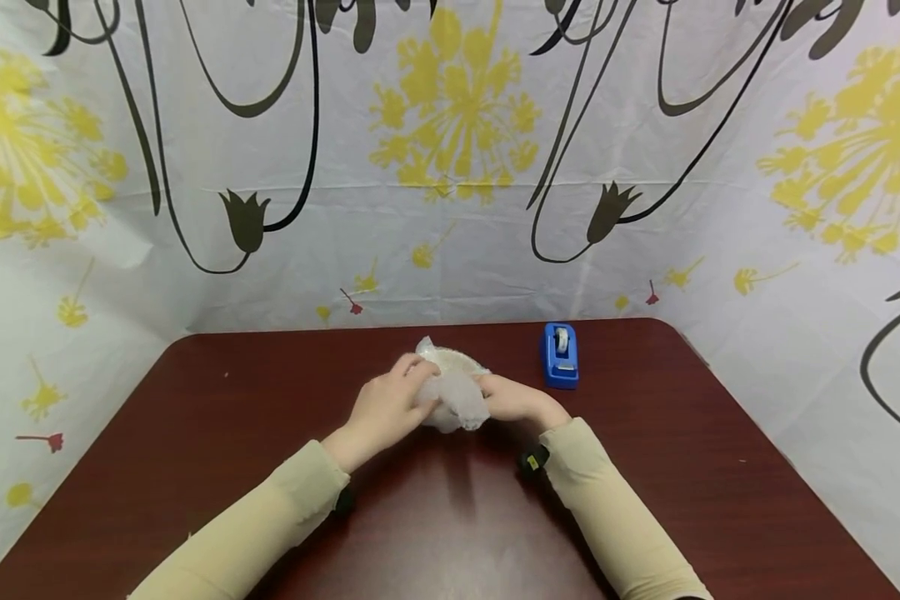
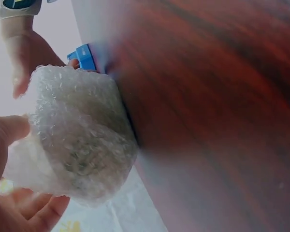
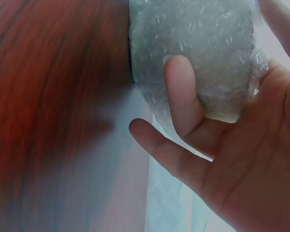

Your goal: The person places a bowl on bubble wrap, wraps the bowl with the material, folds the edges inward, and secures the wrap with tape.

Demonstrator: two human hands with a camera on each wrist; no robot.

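A rounded object bundled in bubble wrap (image 1: pixel 461 398) stands on the table at its far middle. Cloudy layers of wrap cover it, so its kind is hidden; a pale rounded rim shows at the top in the head view. My left hand (image 1: pixel 392 407) grips the bundle from the left, thumb on the near side and fingers over the top edge. From the right, my right hand (image 1: pixel 523 402) holds its side. In the right wrist view a bent finger (image 3: pixel 181 89) lies against the wrap, while the little finger sticks out below it.
A blue tape dispenser (image 1: pixel 560 358) with a roll in it stands right of the bundle, near the far edge of the dark red-brown table (image 1: pixel 270 375). Behind and beside the table hangs a white flower-patterned curtain (image 1: pixel 435 250).
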